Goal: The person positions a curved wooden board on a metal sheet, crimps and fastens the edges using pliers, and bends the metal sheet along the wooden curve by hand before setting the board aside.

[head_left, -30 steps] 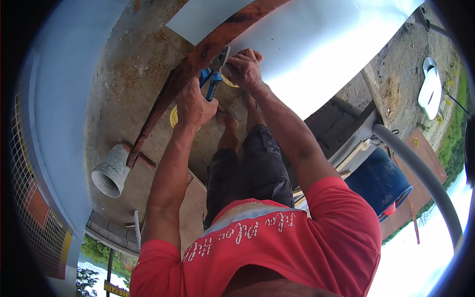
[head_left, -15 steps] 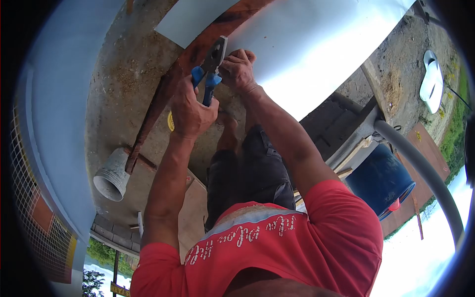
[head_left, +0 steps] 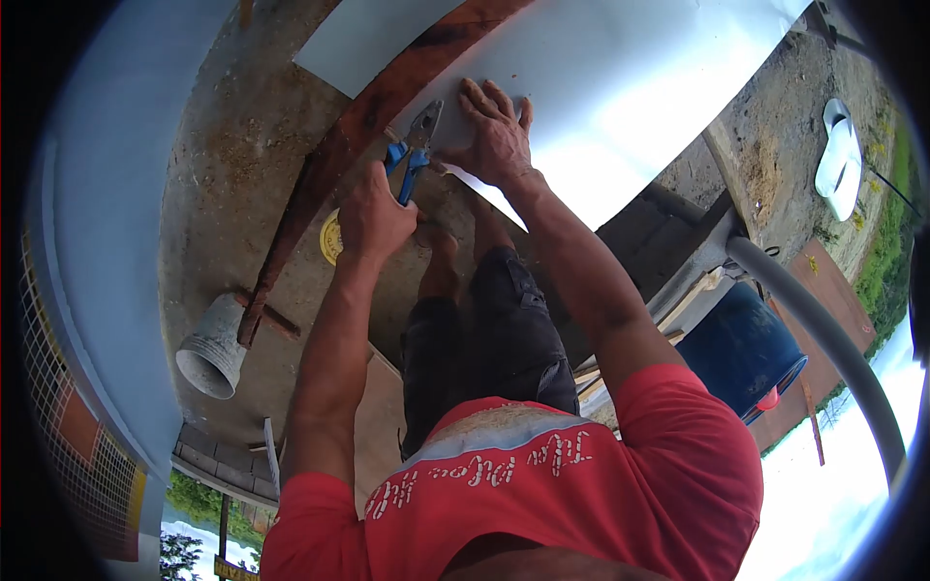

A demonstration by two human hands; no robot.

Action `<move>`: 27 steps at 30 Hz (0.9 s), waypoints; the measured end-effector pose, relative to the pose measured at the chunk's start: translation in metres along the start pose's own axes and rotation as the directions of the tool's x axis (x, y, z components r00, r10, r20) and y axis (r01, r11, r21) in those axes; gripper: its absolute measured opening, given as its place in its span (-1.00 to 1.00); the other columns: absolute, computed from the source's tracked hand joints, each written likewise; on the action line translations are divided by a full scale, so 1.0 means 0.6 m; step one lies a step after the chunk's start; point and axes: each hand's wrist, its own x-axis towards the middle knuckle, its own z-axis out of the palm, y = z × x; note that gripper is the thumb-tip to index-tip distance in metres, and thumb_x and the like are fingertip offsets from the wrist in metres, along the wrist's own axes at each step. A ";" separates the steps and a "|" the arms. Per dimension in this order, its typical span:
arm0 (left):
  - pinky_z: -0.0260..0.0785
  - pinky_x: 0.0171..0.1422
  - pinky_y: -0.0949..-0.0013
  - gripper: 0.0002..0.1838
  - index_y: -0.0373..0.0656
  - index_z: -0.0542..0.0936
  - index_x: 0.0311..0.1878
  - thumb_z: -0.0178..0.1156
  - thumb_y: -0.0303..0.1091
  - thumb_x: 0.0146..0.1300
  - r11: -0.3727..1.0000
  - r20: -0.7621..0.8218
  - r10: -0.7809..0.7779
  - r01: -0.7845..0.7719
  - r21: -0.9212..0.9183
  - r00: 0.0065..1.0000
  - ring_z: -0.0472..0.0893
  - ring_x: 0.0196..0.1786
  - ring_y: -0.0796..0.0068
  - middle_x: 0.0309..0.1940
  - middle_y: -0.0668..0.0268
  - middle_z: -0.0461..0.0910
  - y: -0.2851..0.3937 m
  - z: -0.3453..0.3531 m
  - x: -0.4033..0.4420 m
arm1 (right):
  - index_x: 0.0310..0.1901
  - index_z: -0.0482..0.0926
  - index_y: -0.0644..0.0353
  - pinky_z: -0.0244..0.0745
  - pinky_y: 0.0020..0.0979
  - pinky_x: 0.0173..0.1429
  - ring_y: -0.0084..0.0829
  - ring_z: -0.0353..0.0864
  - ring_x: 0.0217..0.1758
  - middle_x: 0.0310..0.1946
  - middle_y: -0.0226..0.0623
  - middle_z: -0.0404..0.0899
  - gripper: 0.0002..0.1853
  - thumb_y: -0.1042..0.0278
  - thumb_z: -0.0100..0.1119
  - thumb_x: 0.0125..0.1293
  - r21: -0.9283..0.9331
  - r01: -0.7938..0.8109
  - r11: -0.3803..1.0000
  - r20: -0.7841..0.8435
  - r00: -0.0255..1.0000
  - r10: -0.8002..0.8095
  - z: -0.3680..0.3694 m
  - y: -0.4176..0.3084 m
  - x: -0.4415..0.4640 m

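My left hand [head_left: 376,215] is wrapped round the blue handles of a pair of pliers [head_left: 415,150]. The handles stand apart, and the metal head points up and away from me, close to the edge of a shiny pale sheet [head_left: 601,87]. Spread over that sheet near its corner is my right hand [head_left: 496,136], its palm down and its thumb towards the pliers. A dark reddish-brown beam [head_left: 334,155] runs under the sheet, just left of the pliers.
A whitish bucket [head_left: 213,349] lies on its side at the left, near the beam's lower end. A yellow round object [head_left: 331,237] is on the ground. At the right are a dark blue drum [head_left: 744,349], a grey pipe [head_left: 823,324] and a white slipper-shaped object [head_left: 839,160].
My right hand has opened from a pinch near the pliers and now lies spread on the sheet. My left hand has lowered the pliers slightly from half a second ago.
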 end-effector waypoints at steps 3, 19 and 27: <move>0.46 -0.21 0.09 -0.49 -0.23 0.39 -0.08 0.39 -0.36 -0.11 0.974 -0.016 -0.080 0.075 -0.216 0.997 0.60 -0.29 -0.02 -0.32 0.04 0.53 0.024 -0.051 0.014 | 0.39 0.34 0.09 -0.38 0.22 0.55 -0.32 -0.07 0.60 0.49 -0.47 0.15 0.05 -0.21 0.52 -0.17 -0.027 -0.020 0.999 0.080 0.997 0.022 -0.006 0.001 0.005; 0.47 -0.16 -0.02 -0.51 -0.24 0.35 -0.18 0.42 -0.37 -0.11 0.977 0.023 -0.068 0.072 -0.201 0.997 0.62 -0.25 -0.16 -0.34 -0.01 0.56 0.015 -0.056 0.007 | 0.39 0.34 0.08 -0.40 0.22 0.55 -0.31 -0.08 0.60 0.50 -0.47 0.14 0.02 -0.19 0.51 -0.13 0.001 -0.010 1.000 0.041 0.999 0.010 -0.009 -0.003 -0.001; 0.48 -0.14 -0.03 -0.53 -0.25 0.35 -0.16 0.39 -0.39 -0.08 0.906 -0.267 -0.022 -0.094 -0.412 0.963 0.63 -0.17 -0.16 -0.28 -0.07 0.59 0.056 -0.119 -0.005 | 0.38 0.35 0.08 -0.37 0.22 0.55 -0.31 -0.08 0.60 0.50 -0.47 0.14 0.03 -0.17 0.53 -0.16 0.008 -0.009 1.000 0.044 0.999 0.009 -0.012 -0.003 0.002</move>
